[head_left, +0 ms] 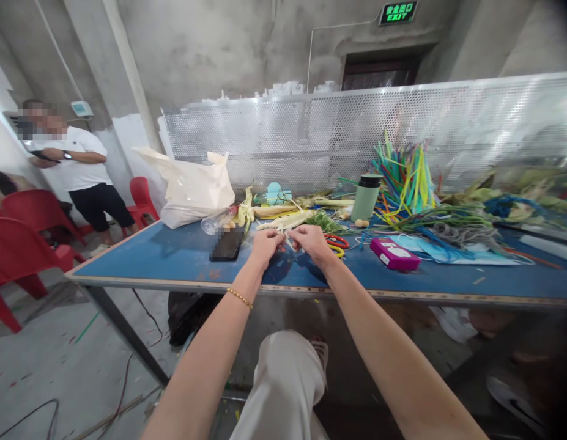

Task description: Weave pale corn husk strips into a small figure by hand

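Observation:
Over the front part of the blue table (164, 244), my left hand (267, 245) and my right hand (311, 241) are close together with fingertips pinched. Between them runs a thin pale strip of what looks like corn husk (289, 237), partly hidden by the fingers. Pale corn husks (287, 220) lie just behind my hands. Scissors with red (337, 241) and yellow handles rest right beside my right hand. A dark phone (227, 245) lies left of my left hand.
A cream bag (198, 192) stands at the back left. Right of my hands are a green tumbler (366, 201), a purple box (394, 254), colourful strips (407, 180) and blue face masks (448, 249). A person (88, 159) stands left, near red chairs (24, 256).

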`<act>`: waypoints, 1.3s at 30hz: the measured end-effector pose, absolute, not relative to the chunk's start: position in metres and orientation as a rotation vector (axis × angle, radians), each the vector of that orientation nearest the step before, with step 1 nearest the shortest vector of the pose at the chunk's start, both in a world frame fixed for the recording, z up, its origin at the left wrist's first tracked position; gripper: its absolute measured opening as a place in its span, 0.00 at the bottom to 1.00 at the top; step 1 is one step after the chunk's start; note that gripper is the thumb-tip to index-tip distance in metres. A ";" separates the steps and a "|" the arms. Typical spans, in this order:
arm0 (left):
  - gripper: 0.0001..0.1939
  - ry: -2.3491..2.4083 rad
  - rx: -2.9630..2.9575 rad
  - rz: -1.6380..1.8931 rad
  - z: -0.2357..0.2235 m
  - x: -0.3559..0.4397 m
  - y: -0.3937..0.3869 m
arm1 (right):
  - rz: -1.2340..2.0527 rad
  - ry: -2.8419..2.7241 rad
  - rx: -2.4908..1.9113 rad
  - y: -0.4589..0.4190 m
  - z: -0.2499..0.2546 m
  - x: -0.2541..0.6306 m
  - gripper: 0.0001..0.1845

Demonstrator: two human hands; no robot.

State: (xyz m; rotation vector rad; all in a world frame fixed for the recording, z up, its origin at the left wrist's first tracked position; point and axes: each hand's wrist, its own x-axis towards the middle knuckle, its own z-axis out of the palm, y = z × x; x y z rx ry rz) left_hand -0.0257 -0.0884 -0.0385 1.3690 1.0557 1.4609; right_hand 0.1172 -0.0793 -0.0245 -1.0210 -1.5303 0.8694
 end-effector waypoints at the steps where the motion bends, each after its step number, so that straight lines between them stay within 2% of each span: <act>1: 0.10 1.064 1.343 1.471 -0.038 -0.026 -0.089 | 0.895 -1.548 -1.008 -0.079 -0.025 0.118 0.21; 8: 0.09 1.123 1.208 1.485 -0.031 -0.026 -0.094 | 0.843 -1.716 -0.984 -0.079 -0.026 0.125 0.12; 10: 0.10 1.131 1.200 1.461 -0.030 -0.026 -0.095 | 0.913 -1.702 -0.951 -0.081 -0.024 0.126 0.10; 16: 0.09 1.103 1.211 1.389 -0.031 -0.028 -0.094 | 1.084 -1.638 -0.804 -0.087 -0.016 0.130 0.13; 21: 0.07 1.110 1.233 1.389 -0.031 -0.028 -0.093 | 1.104 -1.645 -0.765 -0.087 -0.017 0.132 0.19; 25: 0.09 1.112 1.289 1.370 -0.033 -0.027 -0.092 | 0.830 -1.740 -0.829 -0.081 -0.022 0.133 0.16; 30: 0.14 1.205 1.421 1.343 -0.039 -0.026 -0.088 | 0.086 -1.894 -0.917 -0.067 -0.029 0.134 0.10; 32: 0.15 1.200 1.497 1.335 -0.041 -0.026 -0.087 | -0.113 -1.932 -0.898 -0.063 -0.031 0.134 0.08; 35: 0.14 1.155 1.571 1.312 -0.043 -0.026 -0.086 | -0.211 -2.003 -0.831 -0.059 -0.033 0.134 0.08; 39: 0.14 1.089 1.623 1.282 -0.044 -0.028 -0.086 | -0.168 -2.063 -0.790 -0.057 -0.033 0.134 0.08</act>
